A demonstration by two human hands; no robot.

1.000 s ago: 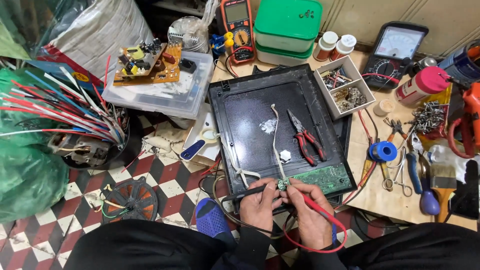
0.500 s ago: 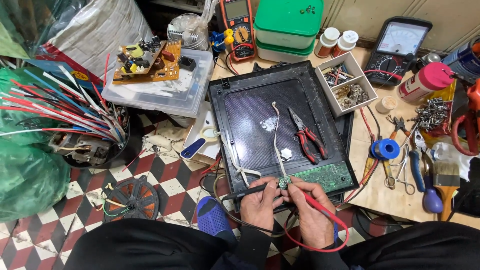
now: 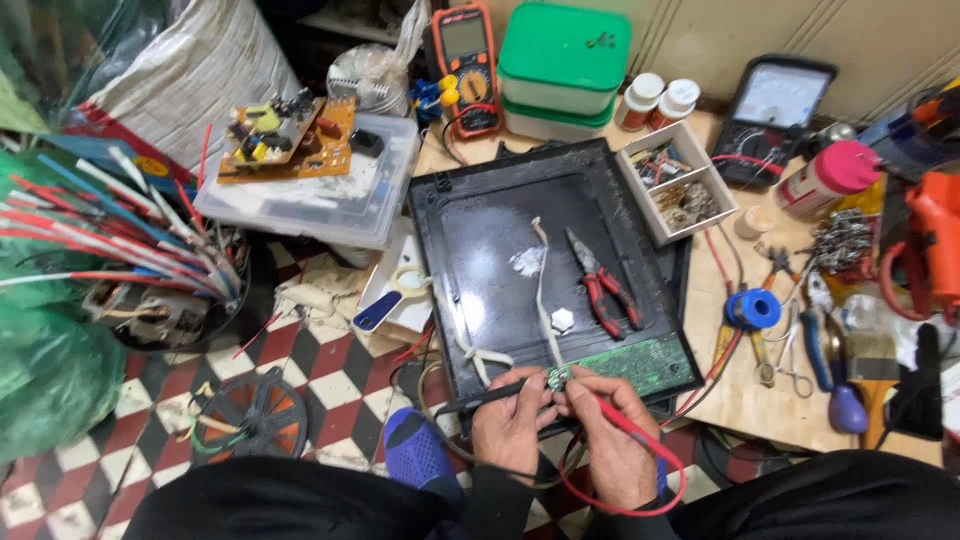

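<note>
My left hand (image 3: 512, 428) grips a black test probe (image 3: 480, 399) that lies across the near edge of a black tray (image 3: 480, 230). A red test probe (image 3: 628, 424) sits in my right hand (image 3: 612, 452), its red lead looping below my wrist. Both probe tips meet at a small green part (image 3: 556, 377) held between my fingertips. A white cord (image 3: 543, 290) runs up from that part. A green circuit board (image 3: 640, 358) lies just right of my hands, and red-handled pliers (image 3: 602, 285) rest on the tray.
An orange multimeter (image 3: 466, 60) and green-lidded boxes (image 3: 562, 70) stand at the back. A clear bin (image 3: 310, 190) with an orange circuit board (image 3: 285, 140) sits at left. Tools, a blue solder spool (image 3: 752, 308) and a parts box (image 3: 675, 185) crowd the wooden table at right. Checkered floor lies below left.
My hands stay at the small part with both probes. The view has shifted only slightly.
</note>
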